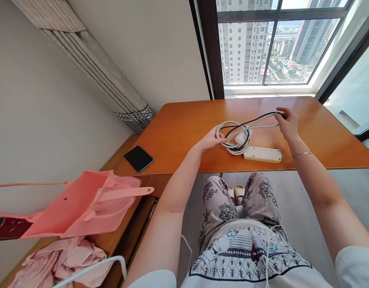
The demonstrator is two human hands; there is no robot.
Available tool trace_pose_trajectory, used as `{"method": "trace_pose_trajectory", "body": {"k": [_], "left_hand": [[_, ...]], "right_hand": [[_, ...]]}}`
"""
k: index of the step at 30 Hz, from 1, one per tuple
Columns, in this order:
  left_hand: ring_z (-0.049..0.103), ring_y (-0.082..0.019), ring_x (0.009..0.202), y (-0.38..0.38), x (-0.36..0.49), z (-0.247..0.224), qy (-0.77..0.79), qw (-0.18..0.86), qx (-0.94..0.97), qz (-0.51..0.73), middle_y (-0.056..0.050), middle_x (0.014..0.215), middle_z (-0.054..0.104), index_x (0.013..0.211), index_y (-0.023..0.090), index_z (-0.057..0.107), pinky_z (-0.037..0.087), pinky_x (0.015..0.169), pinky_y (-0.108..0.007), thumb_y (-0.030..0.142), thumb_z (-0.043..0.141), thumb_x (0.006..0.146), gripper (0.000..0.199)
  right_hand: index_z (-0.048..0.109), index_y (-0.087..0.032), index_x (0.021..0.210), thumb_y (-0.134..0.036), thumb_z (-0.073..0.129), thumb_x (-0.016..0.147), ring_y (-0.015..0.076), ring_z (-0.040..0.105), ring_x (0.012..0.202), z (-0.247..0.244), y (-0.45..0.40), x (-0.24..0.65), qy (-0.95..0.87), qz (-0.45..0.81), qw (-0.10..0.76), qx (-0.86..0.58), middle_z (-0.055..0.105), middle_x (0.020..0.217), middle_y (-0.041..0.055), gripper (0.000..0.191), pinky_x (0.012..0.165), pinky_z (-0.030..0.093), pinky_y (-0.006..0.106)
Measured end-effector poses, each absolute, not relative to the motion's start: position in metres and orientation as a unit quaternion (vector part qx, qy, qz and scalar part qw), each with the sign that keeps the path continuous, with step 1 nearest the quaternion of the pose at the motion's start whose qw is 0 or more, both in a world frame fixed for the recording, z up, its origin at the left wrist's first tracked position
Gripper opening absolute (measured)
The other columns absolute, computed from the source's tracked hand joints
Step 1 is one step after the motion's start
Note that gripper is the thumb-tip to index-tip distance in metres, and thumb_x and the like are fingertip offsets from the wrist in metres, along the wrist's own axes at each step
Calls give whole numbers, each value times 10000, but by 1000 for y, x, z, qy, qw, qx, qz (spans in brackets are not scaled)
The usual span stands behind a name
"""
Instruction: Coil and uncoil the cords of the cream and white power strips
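Note:
On the wooden table lies a tangle of white and black cables (pixel 236 150), looped into a loose coil with a white plug (pixel 241 138) amid it. My left hand (pixel 213 140) grips the coil's left side between thumb and fingers. At the right, my right hand (pixel 288 122) pinches the far end of the cables, with a black and a white strand stretched between both hands. A white power strip (pixel 262 154) rests just below, near the table's front edge, touching or close to the coil.
The wooden table (pixel 184 120) stands by a window (pixel 277 52). A black phone or tablet (pixel 139 159) lies at its left. Left of me, a pink bag (pixel 82 204) and crumpled pink cloth (pixel 61 260) sit on a lower wooden surface. A gathered curtain (pixel 109 76) hangs at the wall.

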State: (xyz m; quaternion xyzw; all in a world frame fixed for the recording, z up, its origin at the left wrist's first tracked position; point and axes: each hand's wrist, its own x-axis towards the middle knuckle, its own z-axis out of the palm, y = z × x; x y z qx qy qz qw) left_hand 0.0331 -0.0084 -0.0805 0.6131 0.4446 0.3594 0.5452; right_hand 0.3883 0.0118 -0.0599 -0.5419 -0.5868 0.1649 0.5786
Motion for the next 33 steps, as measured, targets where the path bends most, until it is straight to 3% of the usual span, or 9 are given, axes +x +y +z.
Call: {"method": "trace_pose_trajectory", "body": {"k": [8,14,17,19,21,23,25,29,33], "left_hand": [[691,-180,877,22,14,-85,514,533,548,388,-38,1006,697,1533,191,378,538,823,-329,190,872,690,977],[702,-179,926,42,15,-99,587,438,483,480,-106,1091,696,1284,142,536,546,915,-359,164,753,831,502],[668,-223,1124,38,20,-98,636,311,485,514,-133,1204,659,1184,164,581,502,1064,-415,159,697,852,351],[593,-254,1273,22,28,-95,637,201,524,528,-144,1316,614,1191,190,591,441,1149,-444,189,674,862,339],[540,-266,1350,-5,43,-91,585,135,606,522,-154,1385,585,1249,196,584,415,1176,-453,230,616,901,351],[509,-273,1398,-39,65,-89,514,105,706,475,-154,1420,583,1263,200,600,385,1201,-466,293,568,941,337],[510,-295,1409,-71,89,-90,442,98,804,387,-150,1451,589,1287,213,624,356,1218,-493,415,588,946,398],[430,-352,1497,-105,123,-101,340,62,908,236,-178,1588,496,1471,214,557,223,1281,-547,610,674,867,732],[374,-361,1542,-98,126,-106,362,38,915,176,-213,1692,332,1621,164,356,223,1280,-555,587,707,857,941]], "right_hand": [[689,-188,1007,-344,659,780,143,535,654,-63,-8,371,-698,253,312,-593,629,727,-12,277,652,431,294],[655,-225,835,-461,735,803,154,552,614,-66,-15,345,-715,300,246,-582,637,686,2,251,582,445,290],[651,-217,1042,-513,788,779,200,637,650,-71,-17,331,-667,401,238,-581,699,817,51,419,595,533,338],[586,-210,1294,-550,807,756,255,703,813,-76,-16,325,-639,433,278,-572,727,1049,115,674,700,603,404],[518,-207,1433,-576,802,748,324,673,1142,-81,-12,322,-631,411,333,-567,654,1334,177,828,959,586,495],[535,-197,1443,-601,759,771,352,479,1438,-83,-4,320,-629,379,377,-564,525,1530,188,815,1189,424,530],[584,-209,1400,-631,663,828,336,386,1515,-83,4,319,-613,391,409,-552,478,1590,158,715,1232,362,519],[662,-221,1216,-538,638,827,256,642,1165,-83,11,316,-577,468,436,-508,677,1317,104,502,1017,524,442],[604,-202,1005,-429,683,774,159,635,823,-91,9,311,-570,501,440,-481,680,931,22,334,845,540,339]]}}
